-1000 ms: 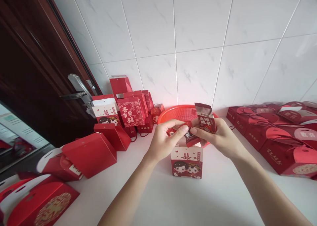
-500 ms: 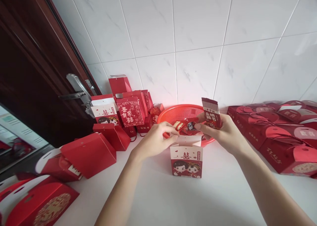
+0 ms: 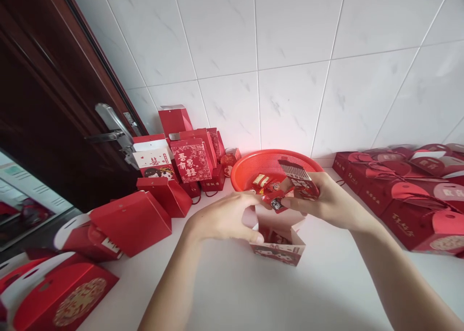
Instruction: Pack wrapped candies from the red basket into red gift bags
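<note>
Basket: the red mesh basket (image 3: 241, 174) stands on the white worktop (image 3: 221, 292), wrapped sweets (image 3: 263, 179) inside.
Open box: the printed box (image 3: 277, 253) is on the near side of the basket, tilted, its mouth towards the wearer.
Left hand: left hand (image 3: 228, 217), fingers half curled around the box's left side, thumb at its near edge.
Right hand: right hand (image 3: 326, 203), fingers closed on a striped packet (image 3: 296, 175) and a small red sweet (image 3: 276, 203), before the basket.
Other boxes: red cartons (image 3: 130, 222) left of the basket, lidded boxes (image 3: 384, 195) right.
</note>
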`<state>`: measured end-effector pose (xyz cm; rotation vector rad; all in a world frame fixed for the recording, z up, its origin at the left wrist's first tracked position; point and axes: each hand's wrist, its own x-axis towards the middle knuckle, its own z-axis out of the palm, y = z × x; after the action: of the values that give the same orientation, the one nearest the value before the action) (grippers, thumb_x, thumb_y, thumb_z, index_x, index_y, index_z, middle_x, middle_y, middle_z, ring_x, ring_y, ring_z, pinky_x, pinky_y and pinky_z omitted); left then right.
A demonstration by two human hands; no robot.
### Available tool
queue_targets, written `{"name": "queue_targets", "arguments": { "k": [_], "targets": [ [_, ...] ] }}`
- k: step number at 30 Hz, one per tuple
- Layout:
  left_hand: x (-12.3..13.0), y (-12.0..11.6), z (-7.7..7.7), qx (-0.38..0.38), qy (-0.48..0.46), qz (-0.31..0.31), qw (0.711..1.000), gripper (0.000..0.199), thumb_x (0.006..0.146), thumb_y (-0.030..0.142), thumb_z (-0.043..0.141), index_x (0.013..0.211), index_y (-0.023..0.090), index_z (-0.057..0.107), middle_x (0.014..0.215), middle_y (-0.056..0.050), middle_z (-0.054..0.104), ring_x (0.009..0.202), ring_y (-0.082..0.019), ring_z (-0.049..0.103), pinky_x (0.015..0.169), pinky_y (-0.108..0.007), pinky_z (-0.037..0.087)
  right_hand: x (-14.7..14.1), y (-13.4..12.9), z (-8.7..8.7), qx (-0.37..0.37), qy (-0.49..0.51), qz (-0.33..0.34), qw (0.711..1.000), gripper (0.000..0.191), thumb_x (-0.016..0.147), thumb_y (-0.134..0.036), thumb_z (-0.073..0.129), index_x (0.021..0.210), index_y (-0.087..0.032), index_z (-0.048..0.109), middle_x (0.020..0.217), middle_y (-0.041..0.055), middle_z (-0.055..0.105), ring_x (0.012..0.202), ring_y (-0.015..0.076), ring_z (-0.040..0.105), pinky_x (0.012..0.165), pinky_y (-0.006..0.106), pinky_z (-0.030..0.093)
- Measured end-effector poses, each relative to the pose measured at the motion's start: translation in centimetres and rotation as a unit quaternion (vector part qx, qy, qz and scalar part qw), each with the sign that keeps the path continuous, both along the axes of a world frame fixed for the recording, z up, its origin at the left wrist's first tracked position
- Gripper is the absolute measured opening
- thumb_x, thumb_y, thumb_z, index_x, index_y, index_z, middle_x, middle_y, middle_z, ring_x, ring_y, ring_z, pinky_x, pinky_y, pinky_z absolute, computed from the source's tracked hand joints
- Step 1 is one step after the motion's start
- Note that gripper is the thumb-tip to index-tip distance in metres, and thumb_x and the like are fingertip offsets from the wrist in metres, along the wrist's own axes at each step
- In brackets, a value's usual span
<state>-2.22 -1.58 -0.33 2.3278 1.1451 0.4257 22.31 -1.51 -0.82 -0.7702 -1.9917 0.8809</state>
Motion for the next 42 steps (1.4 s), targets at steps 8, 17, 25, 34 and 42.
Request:
{"name": "queue_targets", "arguments": {
  "k": [8, 17, 25, 34, 42],
  "targets": [
    [0.5, -1.8, 1.4, -0.067, 0.151, 0.021, 0.986, 0.084, 0.073, 0.046, 0.081, 0.149, 0.029, 0.049, 0.15, -0.006, 0.055, 0.142, -0.035, 0.046, 0.112, -0.039, 0.042, 0.7, -2.1, 1.5, 0.021, -0.068, 0.017, 0.997, 0.009, 0.089, -0.027, 0.069, 0.091, -0.019, 0.073, 0.073, -0.0001, 0.068, 0.059, 0.0128, 0.06, 0.05, 0.023, 0.045],
    [1.0, -2.7, 1.0, -0.041, 0.112, -0.003, 0.993, 0.06, 0.074, 0.036, 0.081, 0.129, 0.029, 0.06, 0.137, -0.003, 0.062, 0.135, -0.031, 0.051, 0.108, -0.037, 0.043, 0.1, -2.2, 0.7, 0.11, -0.161, 0.007, 0.981, 0.009, 0.086, -0.017, 0.069, 0.078, -0.019, 0.064, 0.071, -0.0015, 0.065, 0.058, 0.0098, 0.054, 0.052, 0.022, 0.039],
    [1.3, -3.1, 0.8, -0.035, 0.107, -0.003, 0.994, 0.06, 0.075, 0.031, 0.081, 0.13, 0.032, 0.058, 0.136, -0.002, 0.06, 0.134, -0.031, 0.05, 0.106, -0.039, 0.043, 0.3, -2.2, 1.0, -0.031, -0.029, -0.004, 0.999, 0.025, 0.09, -0.043, 0.069, 0.103, -0.021, 0.063, 0.071, 0.0012, 0.069, 0.059, 0.0163, 0.063, 0.053, 0.026, 0.05],
    [1.3, -2.9, 0.7, -0.008, 0.113, -0.003, 0.994, 0.047, 0.08, 0.035, 0.077, 0.123, 0.029, 0.059, 0.123, -0.003, 0.062, 0.122, -0.029, 0.054, 0.095, -0.036, 0.046, 0.8, -0.3, 0.5, -0.247, 0.216, 0.046, 0.944, 0.022, 0.083, -0.038, 0.057, 0.076, -0.018, 0.061, 0.062, 0.0068, 0.068, 0.049, 0.0213, 0.065, 0.046, 0.032, 0.052],
    [1.6, -3.0, 0.7, 0.035, 0.113, -0.012, 0.993, 0.049, 0.081, 0.03, 0.077, 0.126, 0.029, 0.058, 0.124, -0.004, 0.062, 0.125, -0.029, 0.052, 0.099, -0.038, 0.045, 0.7, -0.2, 0.5, -0.082, 0.24, 0.01, 0.967, 0.007, 0.088, -0.028, 0.072, 0.093, -0.024, 0.074, 0.085, 0.0021, 0.075, 0.085, 0.0201, 0.073, 0.078, 0.032, 0.06]
  ]
}}
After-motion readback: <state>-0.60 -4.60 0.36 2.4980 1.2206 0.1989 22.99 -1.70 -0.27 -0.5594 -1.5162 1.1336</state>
